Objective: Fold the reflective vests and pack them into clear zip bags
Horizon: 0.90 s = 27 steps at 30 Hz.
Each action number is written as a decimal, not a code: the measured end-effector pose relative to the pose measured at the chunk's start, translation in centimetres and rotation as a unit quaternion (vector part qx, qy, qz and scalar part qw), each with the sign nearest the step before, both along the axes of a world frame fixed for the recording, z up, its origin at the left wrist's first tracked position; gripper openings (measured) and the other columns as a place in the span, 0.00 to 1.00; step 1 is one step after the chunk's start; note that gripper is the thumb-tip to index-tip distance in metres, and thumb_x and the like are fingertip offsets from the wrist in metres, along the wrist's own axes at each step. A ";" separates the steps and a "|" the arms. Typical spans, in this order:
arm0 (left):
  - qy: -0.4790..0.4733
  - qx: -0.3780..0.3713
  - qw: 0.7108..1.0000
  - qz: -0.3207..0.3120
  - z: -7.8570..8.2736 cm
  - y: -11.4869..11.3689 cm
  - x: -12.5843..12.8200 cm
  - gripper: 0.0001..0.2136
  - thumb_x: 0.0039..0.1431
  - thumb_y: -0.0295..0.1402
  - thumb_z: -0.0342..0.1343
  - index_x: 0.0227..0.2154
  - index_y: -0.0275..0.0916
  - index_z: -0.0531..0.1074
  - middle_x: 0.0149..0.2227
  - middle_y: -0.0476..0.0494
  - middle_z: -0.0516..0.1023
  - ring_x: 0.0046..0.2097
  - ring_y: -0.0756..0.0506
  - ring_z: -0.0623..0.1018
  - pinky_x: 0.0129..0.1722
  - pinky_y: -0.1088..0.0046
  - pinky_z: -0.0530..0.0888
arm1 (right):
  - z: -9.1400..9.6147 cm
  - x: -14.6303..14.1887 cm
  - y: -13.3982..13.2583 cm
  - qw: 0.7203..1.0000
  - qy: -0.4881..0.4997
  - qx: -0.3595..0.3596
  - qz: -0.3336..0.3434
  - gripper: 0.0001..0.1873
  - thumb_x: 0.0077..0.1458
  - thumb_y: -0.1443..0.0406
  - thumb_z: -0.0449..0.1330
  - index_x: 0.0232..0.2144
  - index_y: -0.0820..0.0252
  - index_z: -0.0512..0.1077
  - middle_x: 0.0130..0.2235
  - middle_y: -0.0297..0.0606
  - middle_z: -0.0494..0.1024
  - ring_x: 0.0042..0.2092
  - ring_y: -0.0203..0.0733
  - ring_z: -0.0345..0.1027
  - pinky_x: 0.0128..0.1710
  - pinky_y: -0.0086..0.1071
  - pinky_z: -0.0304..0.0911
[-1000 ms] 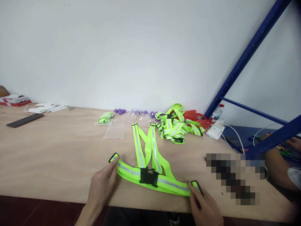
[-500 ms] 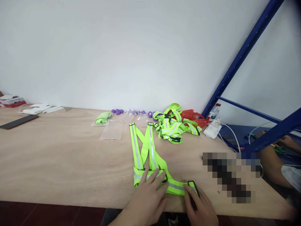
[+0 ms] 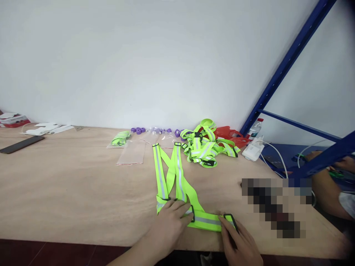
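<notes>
A neon-yellow reflective strap vest (image 3: 177,177) lies on the wooden table (image 3: 69,192), its two shoulder straps running away from me. My left hand (image 3: 169,218) lies flat with fingers out on the folded left part of the waist band, over the buckle. My right hand (image 3: 238,240) pinches the band's right end at its black ring (image 3: 230,220), fingers closed on it. Both hands are at the table's near edge.
A heap of more neon vests (image 3: 206,147) lies further back, with purple pieces (image 3: 138,130), clear bags (image 3: 131,153) and a bagged vest (image 3: 119,139) beside it. A phone (image 3: 20,144) lies at far left. Another person's arm (image 3: 327,188) rests at right behind blue rack beams (image 3: 285,66). A white charger (image 3: 253,150) lies nearby.
My left hand carried the band's left end rightward, folding it over the buckle, and now presses it flat. The right hand has stayed at the right end.
</notes>
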<state>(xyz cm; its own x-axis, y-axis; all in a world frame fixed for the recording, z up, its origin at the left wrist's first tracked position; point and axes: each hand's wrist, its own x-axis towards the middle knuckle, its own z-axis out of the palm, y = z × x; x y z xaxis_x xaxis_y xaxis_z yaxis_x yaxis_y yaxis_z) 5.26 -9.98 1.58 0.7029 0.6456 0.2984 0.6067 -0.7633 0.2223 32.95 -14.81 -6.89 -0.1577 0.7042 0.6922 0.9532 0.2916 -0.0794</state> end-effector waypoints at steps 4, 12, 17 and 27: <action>0.022 0.020 1.000 -0.005 0.6 0.2 -1.3 0.12 0.69 0.32 0.53 0.52 0.45 0.72 0.62 0.49 0.72 0.57 0.42 0.72 0.58 0.63 0.65 | 0.7 0.1 -0.1 1.000 -0.003 0.002 0.006 0.18 0.67 0.61 0.52 0.53 0.52 0.78 0.44 0.42 0.83 0.47 0.51 0.76 0.48 0.40 0.69; 0.085 0.034 0.996 -0.014 1.5 -1.1 -2.6 0.21 0.71 0.33 0.49 0.65 0.41 0.61 0.67 0.43 0.64 0.67 0.33 0.62 0.68 0.45 0.48 | 2.2 0.3 -0.1 0.998 -0.063 0.000 0.006 0.18 0.66 0.66 0.53 0.50 0.54 0.80 0.44 0.40 0.84 0.45 0.52 0.77 0.45 0.40 0.70; 0.086 -0.013 0.996 -0.014 2.2 -1.5 -3.1 0.27 0.68 0.30 0.50 0.68 0.47 0.55 0.71 0.47 0.57 0.71 0.31 0.52 0.68 0.42 0.50 | 1.2 0.2 0.1 0.998 -0.052 -0.008 -0.022 0.19 0.65 0.65 0.53 0.52 0.52 0.79 0.43 0.41 0.84 0.47 0.51 0.76 0.45 0.40 0.70; 0.059 -0.098 0.993 -0.019 2.6 -1.2 -3.1 0.32 0.65 0.33 0.55 0.69 0.53 0.51 0.72 0.50 0.52 0.72 0.31 0.51 0.66 0.38 0.53 | 3.2 0.5 0.4 0.995 -0.093 0.017 0.020 0.19 0.66 0.68 0.52 0.48 0.51 0.81 0.44 0.37 0.85 0.43 0.50 0.77 0.42 0.39 0.69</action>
